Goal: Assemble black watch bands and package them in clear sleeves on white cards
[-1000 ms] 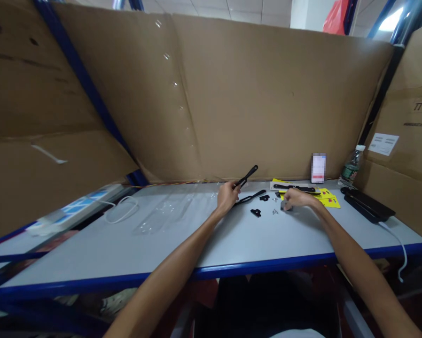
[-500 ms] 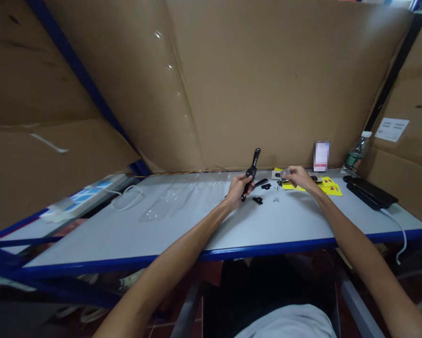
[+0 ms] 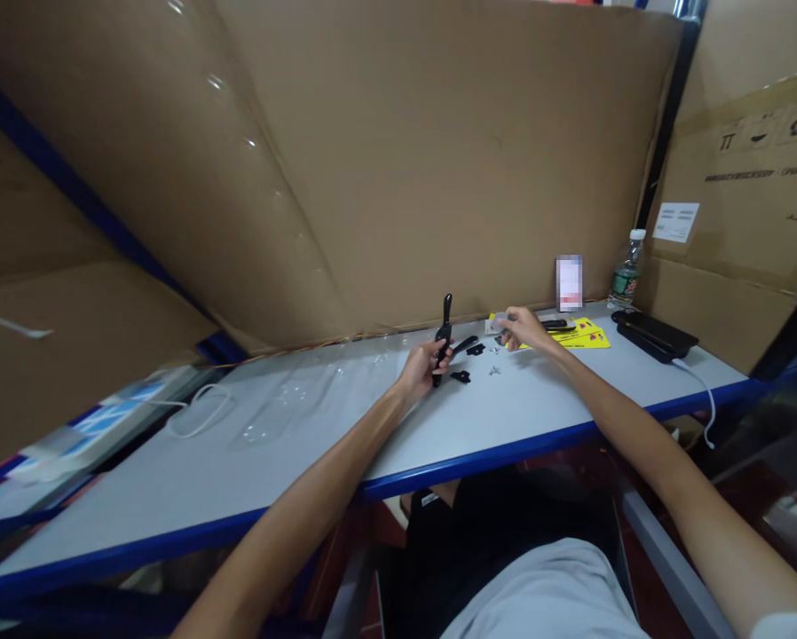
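Observation:
My left hand (image 3: 426,368) is closed around a black spokeshave (image 3: 444,334), held nearly upright above the table with one handle pointing up. Pinched in my right hand (image 3: 524,330) is a small flat grey plate (image 3: 502,319), by the yellow cards. Between the hands lie two small black cap pieces (image 3: 476,350) and several silver screws (image 3: 495,370), too small to make out well. A second black handle (image 3: 466,343) shows just right of my left hand; the rest of it is hidden.
Yellow cards (image 3: 595,339) lie right of my right hand, with a black tool (image 3: 558,326) on them. Clear plastic shells (image 3: 275,413) spread to the left, near a white cable (image 3: 202,417) and power strip (image 3: 98,426). A phone (image 3: 570,284), bottle (image 3: 626,271) and black device (image 3: 658,335) stand right.
The view has swung to the right, so the table things appear further left. The spokeshave has tipped more upright in my left hand. My right hand still pinches the grey plate.

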A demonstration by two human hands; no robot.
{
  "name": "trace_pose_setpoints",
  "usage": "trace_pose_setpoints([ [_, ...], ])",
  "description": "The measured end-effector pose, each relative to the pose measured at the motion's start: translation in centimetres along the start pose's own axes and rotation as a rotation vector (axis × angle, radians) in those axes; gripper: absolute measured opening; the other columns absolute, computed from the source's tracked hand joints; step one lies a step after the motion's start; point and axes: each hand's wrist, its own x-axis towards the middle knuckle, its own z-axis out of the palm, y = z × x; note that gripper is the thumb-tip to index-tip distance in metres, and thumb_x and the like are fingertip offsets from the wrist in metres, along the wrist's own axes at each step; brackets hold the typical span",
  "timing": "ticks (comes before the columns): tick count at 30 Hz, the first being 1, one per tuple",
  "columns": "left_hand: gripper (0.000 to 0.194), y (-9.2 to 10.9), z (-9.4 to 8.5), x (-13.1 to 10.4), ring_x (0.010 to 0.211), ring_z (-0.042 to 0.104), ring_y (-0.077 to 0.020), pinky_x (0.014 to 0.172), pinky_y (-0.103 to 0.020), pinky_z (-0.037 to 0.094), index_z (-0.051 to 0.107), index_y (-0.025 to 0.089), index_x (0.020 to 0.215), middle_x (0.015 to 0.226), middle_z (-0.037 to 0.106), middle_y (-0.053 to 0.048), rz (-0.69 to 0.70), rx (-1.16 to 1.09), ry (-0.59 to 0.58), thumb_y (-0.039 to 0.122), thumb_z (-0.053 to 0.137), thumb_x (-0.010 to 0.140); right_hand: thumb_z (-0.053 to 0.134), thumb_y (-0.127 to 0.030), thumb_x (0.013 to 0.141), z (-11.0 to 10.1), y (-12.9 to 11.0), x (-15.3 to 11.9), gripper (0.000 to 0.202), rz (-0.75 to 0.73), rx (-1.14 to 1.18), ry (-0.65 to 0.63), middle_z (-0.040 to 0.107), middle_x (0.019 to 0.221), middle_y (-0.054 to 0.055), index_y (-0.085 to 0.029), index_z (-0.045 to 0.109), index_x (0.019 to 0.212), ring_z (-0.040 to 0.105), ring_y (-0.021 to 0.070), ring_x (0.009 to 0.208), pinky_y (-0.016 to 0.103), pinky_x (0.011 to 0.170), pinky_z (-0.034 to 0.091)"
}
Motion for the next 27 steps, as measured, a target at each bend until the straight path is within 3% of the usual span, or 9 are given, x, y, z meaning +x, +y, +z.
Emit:
trace_pose_setpoints([
  [8, 0.013, 0.1, -0.1, -0.1, 0.04, 0.04, -0.0048, 0.031, -0.013, 0.026, 0.06, 0.009, 0.094, 0.062, 0.053, 0.001, -0.09, -0.122, -0.027, 0.011, 0.048, 0.093, 0.064, -0.019, 0.087, 0.5, 0.3, -0.1, 0.01, -0.093, -0.085, 0.057, 0.05, 0.042, -0.009, -0.018, 0.056, 0.082, 0.042, 0.0072, 0.033, 0.017, 0.036, 0.028],
  [16, 0.023, 0.5, -0.4, -0.5, 0.043, 0.042, -0.0064, 0.031, -0.013, 0.027, 0.062, 0.005, 0.107, 0.066, 0.055, -0.002, -0.106, -0.126, -0.173, 0.01, 0.043, 0.095, 0.068, -0.034, 0.075, 0.0, 1.1, 0.4, 0.026, -0.149, -0.129, 0.083, 0.04, 0.046, -0.009, -0.018, 0.052, 0.062, 0.036, 0.0067, 0.045, 0.022, 0.047, 0.025],
  [20, 0.024, 0.5, -0.3, -0.5, 0.044, 0.043, -0.0067, 0.031, -0.013, 0.027, 0.063, 0.006, 0.108, 0.066, 0.054, -0.002, -0.092, -0.102, -0.18, 0.009, 0.046, 0.092, 0.067, -0.041, 0.071, 0.1, 1.3, 0.6, 0.033, -0.182, -0.098, 0.06, 0.035, 0.047, -0.009, -0.019, 0.047, 0.057, 0.033, 0.0066, 0.047, 0.022, 0.049, 0.022],
  [27, 0.025, 0.3, -0.5, -0.2, 0.045, 0.043, -0.0067, 0.031, -0.012, 0.026, 0.063, 0.005, 0.109, 0.067, 0.053, -0.002, -0.099, -0.086, -0.199, 0.007, 0.051, 0.087, 0.068, -0.04, 0.071, 0.4, 1.6, 0.9, 0.035, -0.168, -0.085, 0.054, 0.036, 0.046, -0.009, -0.02, 0.044, 0.055, 0.033, 0.0066, 0.045, 0.023, 0.048, 0.021],
])
